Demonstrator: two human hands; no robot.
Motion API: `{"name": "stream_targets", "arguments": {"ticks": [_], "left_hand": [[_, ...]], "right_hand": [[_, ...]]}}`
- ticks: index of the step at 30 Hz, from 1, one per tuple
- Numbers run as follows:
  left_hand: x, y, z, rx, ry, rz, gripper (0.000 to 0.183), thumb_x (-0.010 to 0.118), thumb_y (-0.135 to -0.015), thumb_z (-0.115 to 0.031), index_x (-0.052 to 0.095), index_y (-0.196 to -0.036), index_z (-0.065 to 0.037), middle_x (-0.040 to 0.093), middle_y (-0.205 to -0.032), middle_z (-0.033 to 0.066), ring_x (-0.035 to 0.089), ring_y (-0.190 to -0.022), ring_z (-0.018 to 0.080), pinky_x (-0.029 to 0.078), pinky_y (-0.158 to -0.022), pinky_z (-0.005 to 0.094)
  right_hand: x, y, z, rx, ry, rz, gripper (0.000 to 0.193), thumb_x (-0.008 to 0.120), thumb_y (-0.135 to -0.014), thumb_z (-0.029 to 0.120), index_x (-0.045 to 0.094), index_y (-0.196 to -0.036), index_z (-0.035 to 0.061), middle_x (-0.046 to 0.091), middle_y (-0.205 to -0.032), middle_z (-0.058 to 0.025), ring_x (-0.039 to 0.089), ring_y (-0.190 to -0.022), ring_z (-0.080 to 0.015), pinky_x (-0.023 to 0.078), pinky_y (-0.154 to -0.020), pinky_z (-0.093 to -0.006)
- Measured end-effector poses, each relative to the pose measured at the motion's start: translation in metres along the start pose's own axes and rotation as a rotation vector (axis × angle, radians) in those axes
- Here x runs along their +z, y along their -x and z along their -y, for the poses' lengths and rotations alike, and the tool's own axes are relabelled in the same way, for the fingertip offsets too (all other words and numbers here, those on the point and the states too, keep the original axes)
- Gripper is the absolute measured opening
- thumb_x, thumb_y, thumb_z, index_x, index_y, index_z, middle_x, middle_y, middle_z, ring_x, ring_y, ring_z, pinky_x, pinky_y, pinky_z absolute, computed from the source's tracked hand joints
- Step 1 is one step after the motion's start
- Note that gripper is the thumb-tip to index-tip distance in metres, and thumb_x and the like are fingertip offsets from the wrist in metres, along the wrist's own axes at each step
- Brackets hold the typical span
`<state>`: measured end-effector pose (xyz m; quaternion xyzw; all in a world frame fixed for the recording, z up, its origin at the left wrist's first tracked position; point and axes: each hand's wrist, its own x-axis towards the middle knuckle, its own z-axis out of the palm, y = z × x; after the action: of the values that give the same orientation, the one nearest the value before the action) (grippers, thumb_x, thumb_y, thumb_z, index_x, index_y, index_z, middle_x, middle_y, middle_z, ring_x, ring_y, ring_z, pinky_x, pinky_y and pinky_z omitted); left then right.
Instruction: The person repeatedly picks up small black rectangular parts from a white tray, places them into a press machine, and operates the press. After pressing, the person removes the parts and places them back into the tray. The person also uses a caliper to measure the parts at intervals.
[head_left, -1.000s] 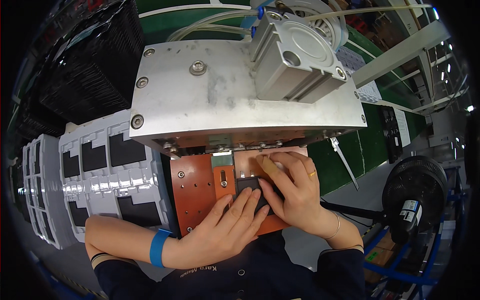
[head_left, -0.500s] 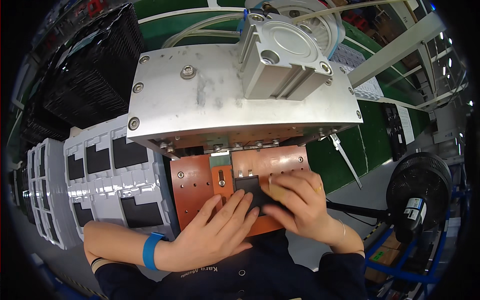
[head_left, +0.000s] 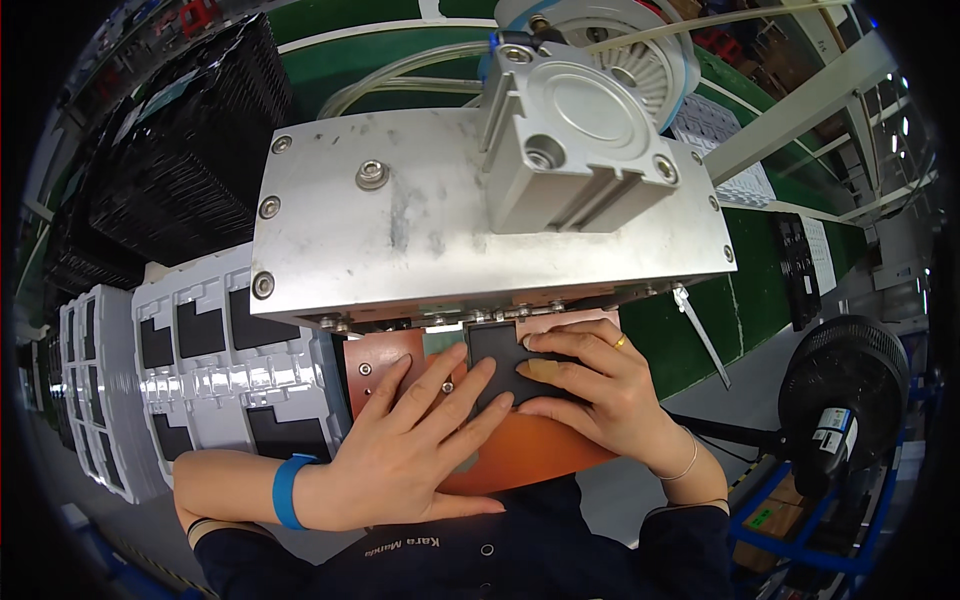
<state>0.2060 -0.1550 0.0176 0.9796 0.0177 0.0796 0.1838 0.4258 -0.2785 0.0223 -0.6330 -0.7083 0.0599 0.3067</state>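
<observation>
A dark grey flat piece [head_left: 492, 345], notched at its far right corner, lies on the orange-brown base plate [head_left: 530, 445] under the front edge of a silver metal press [head_left: 420, 235]. My left hand [head_left: 405, 450] is spread out, palm down, with fingertips touching the piece's left and near part. My right hand [head_left: 600, 385] has its bent fingers and thumb closed on the piece's right side. One right finger wears a yellowish cover [head_left: 545, 370]. The underside of the piece is hidden.
White trays [head_left: 230, 375] holding dark flat pieces stand at left, with stacked black trays [head_left: 185, 150] behind. An air cylinder [head_left: 590, 130] sits on the press. A black fan [head_left: 840, 400] stands at right, near a metal calliper-like tool [head_left: 705, 335] on the green surface.
The dark piece now sits farther in, close to the press's front edge. My right fingers have shifted along its right side, and my left fingers have spread wider.
</observation>
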Motion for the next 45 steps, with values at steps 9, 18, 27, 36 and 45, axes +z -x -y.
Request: {"name": "stream_targets", "arguments": {"ticks": [9,18,27,36,45], "left_hand": [[0.001,-0.002,0.003,-0.018,0.04,0.005,0.083,0.061,-0.078,-0.073,0.056,-0.136,-0.014,0.045,-0.145,0.0174,0.04,-0.135,0.0388,0.029,-0.109,0.0581],[0.001,-0.001,0.003,-0.027,0.051,0.005,0.078,0.06,-0.079,-0.071,0.059,-0.133,-0.015,0.049,-0.143,0.0155,0.041,-0.134,0.0368,0.029,-0.109,0.0568],[0.002,-0.001,0.003,-0.038,0.051,-0.002,0.077,0.062,-0.079,-0.071,0.06,-0.132,-0.015,0.052,-0.14,0.014,0.045,-0.129,0.0354,0.033,-0.106,0.0533],[0.002,-0.001,0.004,-0.032,0.048,-0.005,0.076,0.062,-0.079,-0.07,0.06,-0.132,-0.016,0.051,-0.141,0.0144,0.042,-0.131,0.0363,0.033,-0.106,0.053],[0.005,0.002,0.002,-0.035,0.038,0.025,0.077,0.06,-0.079,-0.072,0.06,-0.133,-0.017,0.049,-0.144,0.0144,0.037,-0.136,0.0386,0.025,-0.11,0.0568]], "right_hand": [[-0.001,-0.005,-0.003,0.024,-0.045,0.026,0.034,0.082,-0.068,0.023,0.072,-0.096,0.0072,0.066,-0.112,-0.0053,0.059,-0.101,-0.0233,0.05,-0.086,-0.035],[-0.001,-0.001,-0.003,0.077,-0.079,0.085,0.032,0.082,-0.07,0.025,0.072,-0.096,0.0097,0.067,-0.111,-0.0032,0.061,-0.096,-0.0205,0.049,-0.082,-0.0324],[0.003,0.003,-0.008,0.079,-0.112,0.061,0.032,0.084,-0.071,0.026,0.071,-0.096,0.011,0.068,-0.093,-0.0022,0.063,-0.082,-0.0175,0.044,-0.077,-0.0296],[0.002,-0.002,-0.011,0.049,-0.124,0.065,0.031,0.084,-0.071,0.026,0.071,-0.094,0.0108,0.068,-0.088,-0.0005,0.064,-0.075,-0.0155,0.045,-0.069,-0.0268],[-0.003,-0.002,-0.007,0.11,-0.167,0.097,0.037,0.089,-0.061,0.023,0.075,-0.09,0.0039,0.071,-0.096,-0.0084,0.068,-0.09,-0.0257,0.054,-0.079,-0.0343]]}}
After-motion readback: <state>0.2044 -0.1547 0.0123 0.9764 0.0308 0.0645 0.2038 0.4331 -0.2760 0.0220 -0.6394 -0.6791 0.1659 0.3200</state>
